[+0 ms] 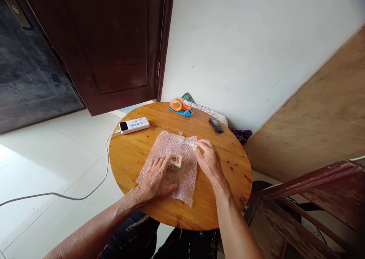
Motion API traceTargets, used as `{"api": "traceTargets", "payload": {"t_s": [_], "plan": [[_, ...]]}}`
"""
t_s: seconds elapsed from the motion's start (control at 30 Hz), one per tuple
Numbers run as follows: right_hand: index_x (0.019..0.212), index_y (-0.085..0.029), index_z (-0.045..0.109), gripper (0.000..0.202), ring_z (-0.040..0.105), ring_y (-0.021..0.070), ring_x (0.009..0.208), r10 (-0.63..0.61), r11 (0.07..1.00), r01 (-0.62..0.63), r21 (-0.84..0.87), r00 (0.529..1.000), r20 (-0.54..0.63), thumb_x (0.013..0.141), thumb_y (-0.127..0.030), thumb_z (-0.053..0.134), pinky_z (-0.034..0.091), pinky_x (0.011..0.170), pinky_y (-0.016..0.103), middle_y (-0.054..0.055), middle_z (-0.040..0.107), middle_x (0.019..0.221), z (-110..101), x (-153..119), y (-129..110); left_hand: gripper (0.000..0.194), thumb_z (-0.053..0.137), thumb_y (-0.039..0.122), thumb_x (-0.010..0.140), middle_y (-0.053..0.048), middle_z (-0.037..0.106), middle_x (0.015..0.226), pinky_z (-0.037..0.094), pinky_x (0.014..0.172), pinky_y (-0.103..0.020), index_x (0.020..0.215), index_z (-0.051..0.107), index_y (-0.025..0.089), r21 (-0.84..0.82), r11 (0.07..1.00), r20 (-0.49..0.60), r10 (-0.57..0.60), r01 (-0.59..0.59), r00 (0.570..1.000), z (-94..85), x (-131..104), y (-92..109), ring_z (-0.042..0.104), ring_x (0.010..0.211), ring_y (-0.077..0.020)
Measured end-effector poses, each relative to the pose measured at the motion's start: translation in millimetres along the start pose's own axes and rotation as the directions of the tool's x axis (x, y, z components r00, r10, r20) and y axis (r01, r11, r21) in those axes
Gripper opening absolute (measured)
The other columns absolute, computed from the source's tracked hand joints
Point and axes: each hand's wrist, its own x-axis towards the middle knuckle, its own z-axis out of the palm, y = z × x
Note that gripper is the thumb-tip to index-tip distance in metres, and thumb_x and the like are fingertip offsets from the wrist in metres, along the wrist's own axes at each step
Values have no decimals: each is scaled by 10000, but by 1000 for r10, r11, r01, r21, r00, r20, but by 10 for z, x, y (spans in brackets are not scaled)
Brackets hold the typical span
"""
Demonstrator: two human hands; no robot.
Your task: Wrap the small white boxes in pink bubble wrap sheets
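The box lies on bubble wrap on the bench, just right of the nearer left hand, spread open; the right hand is at the wrap's far right corner, grip indeterminable.

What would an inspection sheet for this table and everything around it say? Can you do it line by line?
Surface: round wooden table, with dark knots.
Things at hand: a small printed box lying on bubble wrap.
Clutter: orange-and-blue tape dispenser, white device and dark object, partly pixelated.
Left hand: spread on the bubble wrap, fingertips by the box.
Right hand: at the wrap's far right corner; whether it grips is unclear.
Cables: one grey cable from the white device, over the table edge and out of the picture at left.
Surroundings: dark red door, white wall, pale tiled floor.
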Motion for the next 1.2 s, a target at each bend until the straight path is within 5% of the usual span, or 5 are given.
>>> {"api": "traceTargets", "payload": {"t_s": [0.3,0.7,0.87,1.03,1.2], "plan": [[1351,-210,528,566,595,241,1174,-98,994,72,84,929,357,789,-141,555,454,1020,414,110,634,1291,102,-355,-496,1061,753,373,646,-143,437,1481,331,1115,-508,1531,187,224,15,1000,6,4,-4,1000,13,12,-12,426,1329,-346],[1217,-181,604,444,613,302,1078,204,942,-179,-283,977,61,780,-239,546,470,934,443,129,674,1149,-352,-549,264,746,734,535,682,-138,353,1528,293,1118,-587,1353,537,276,201,970,147,111,-139,983,-93,28,128,334,1377,-411],[1260,-150,591,460,555,335,1177,88,968,-108,-227,991,-98,815,-257,542,423,1022,502,173,610,1275,-483,-631,-26,657,751,525,663,-139,429,1475,321,1066,-620,1241,607,248,271,944,244,120,-186,962,-153,130,244,390,1316,-420],[1246,-235,603,339,588,200,1163,-213,971,176,163,945,248,956,-261,430,466,1015,347,75,645,1257,-196,-597,-728,549,655,475,765,-168,502,1398,308,1044,-658,1250,596,224,289,943,189,112,-164,976,-31,133,200,415,1277,-418],[1206,-127,628,350,574,270,1164,-18,971,107,-215,926,378,980,-228,381,419,1037,433,153,650,1226,101,-416,-626,636,644,546,753,-144,503,1400,331,1041,-620,1309,548,252,277,943,159,145,-185,977,-22,106,200,427,1270,-402]]}}
